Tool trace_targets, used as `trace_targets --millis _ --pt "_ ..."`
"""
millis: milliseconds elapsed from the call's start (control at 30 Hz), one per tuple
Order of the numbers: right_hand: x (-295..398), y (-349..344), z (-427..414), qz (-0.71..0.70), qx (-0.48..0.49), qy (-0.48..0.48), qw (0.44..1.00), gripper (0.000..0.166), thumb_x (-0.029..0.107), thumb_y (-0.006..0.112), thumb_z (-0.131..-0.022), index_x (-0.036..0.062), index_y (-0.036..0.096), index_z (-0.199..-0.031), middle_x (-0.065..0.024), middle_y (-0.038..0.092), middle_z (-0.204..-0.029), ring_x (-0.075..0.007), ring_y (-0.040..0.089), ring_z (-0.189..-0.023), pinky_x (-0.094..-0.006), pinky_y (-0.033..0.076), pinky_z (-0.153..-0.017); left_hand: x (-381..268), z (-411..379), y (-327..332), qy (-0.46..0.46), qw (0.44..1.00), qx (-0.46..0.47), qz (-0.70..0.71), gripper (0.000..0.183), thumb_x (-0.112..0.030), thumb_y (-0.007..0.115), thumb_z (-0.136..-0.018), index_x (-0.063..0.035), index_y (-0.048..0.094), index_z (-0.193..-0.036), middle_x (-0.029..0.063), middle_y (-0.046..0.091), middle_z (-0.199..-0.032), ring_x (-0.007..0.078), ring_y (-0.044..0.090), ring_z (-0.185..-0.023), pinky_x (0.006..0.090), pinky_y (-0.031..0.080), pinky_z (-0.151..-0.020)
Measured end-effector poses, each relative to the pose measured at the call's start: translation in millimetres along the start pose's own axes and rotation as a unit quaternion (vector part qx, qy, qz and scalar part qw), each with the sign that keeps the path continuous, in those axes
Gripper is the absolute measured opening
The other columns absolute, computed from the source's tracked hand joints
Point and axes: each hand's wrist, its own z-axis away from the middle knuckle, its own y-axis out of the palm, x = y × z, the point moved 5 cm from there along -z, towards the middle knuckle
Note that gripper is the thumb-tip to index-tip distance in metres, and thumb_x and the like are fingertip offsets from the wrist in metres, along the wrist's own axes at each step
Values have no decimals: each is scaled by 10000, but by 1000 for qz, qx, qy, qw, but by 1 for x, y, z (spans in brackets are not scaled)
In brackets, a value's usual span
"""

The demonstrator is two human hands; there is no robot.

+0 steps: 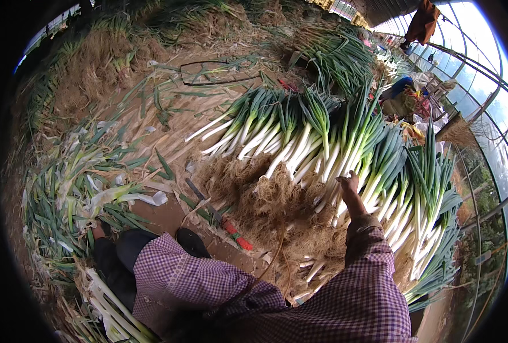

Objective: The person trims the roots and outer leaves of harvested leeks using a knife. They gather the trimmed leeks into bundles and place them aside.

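Observation:
My right hand [350, 185] reaches into a broad row of long green onions [299, 150] and touches their white stalks. Its fingers are bent, and I cannot tell whether they hold a stalk. The onions lie side by side on the ground, dark green leaves pointing away from me and shaggy brown roots [275, 195] towards me. My left hand is out of view. Near my shoe [192, 243] lies a long knife [213, 211], its handle wrapped in red and green. The checked cloth of my garment [202, 274] covers my lap.
Stripped leaves and peelings [78, 184] heap up at the left. Several trimmed onions [116, 311] lie at lower left. Behind the row stands another onion pile [335, 55]. A bent dark strap [219, 83] lies on the soil. A brown garment [423, 23] hangs by the plastic greenhouse wall [468, 55].

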Motion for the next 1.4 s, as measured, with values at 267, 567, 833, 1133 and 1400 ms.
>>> trace_targets --millis 267,567,833,1133,1400 --pt "99 73 74 360 -44 -219 906 804 125 825 -714 109 532 -1463 -189 404 -1562 -397 342 -1466 -518 333 -1185 -60 -33 -17 84 996 -8 23 379 -268 695 -984 -21 623 -1263 98 731 -1098 178 690 -988 340 552 -804" --pt "139 228 210 84 382 -252 885 376 -30 709 -879 -33 670 -1253 -145 722 -1209 -236 682 -1104 -365 556 -975 -295 -80 92 274 952 139 -7 248 -217 647 -1025 -13 669 -1164 12 620 -936 95 553 -814 255 452 -776" --pt "222 288 465 -49 590 -360 721 375 -26 757 -824 7 711 -1194 -150 724 -1185 -253 691 -1094 -359 546 -954 -164 -110 43 89 984 91 -121 596 -128 730 -939 23 491 -1464 229 667 -1280 277 647 -1150 420 547 -982" --pt "99 285 624 97 847 -393 345 644 388 770 -888 17 593 -1384 -224 676 -1267 -380 662 -1148 -443 525 -994 116 77 -60 1 948 82 -307 516 -156 856 -777 0 639 -1218 178 714 -1080 302 711 -986 396 573 -839" --pt "92 298 613 122 878 -269 376 712 341 792 -868 -18 538 -1427 -258 706 -1150 -371 706 -1041 -420 545 -919 169 121 -85 -45 925 31 -375 574 -203 836 -763 -1 645 -1265 219 700 -1195 336 690 -1079 410 547 -939"
